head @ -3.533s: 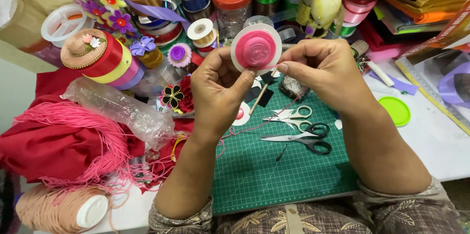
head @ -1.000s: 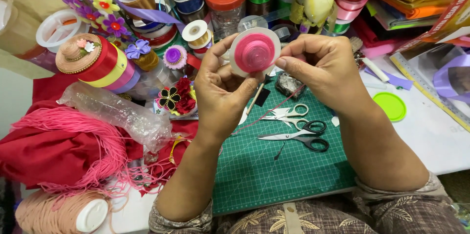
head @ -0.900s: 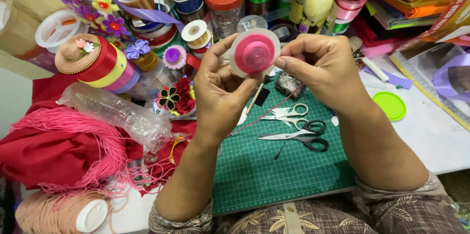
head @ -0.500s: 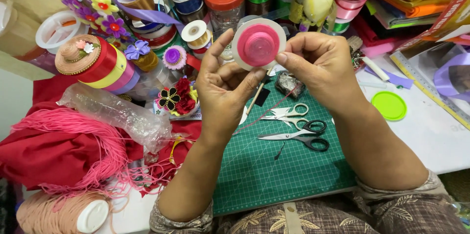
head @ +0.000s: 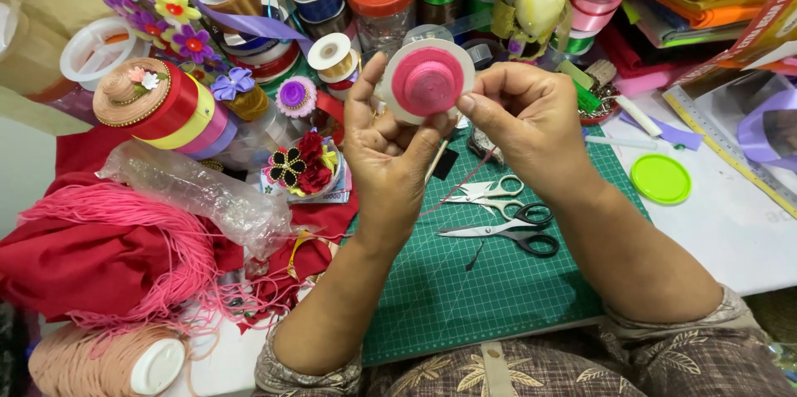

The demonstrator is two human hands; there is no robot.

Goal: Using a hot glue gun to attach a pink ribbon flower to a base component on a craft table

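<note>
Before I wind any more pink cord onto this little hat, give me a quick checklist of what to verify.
1. Hat held by both hands: left hand below, right hand at its side. Ok.
2. Pink cord runs down from the hat to the mat without a visible snag. Ok.
3. Scissors lie on the mat, blades shut, under the right wrist. Ok.
4. Cord end fixed on the crown: cannot tell.
5. Glue within reach: cannot tell.
</note>
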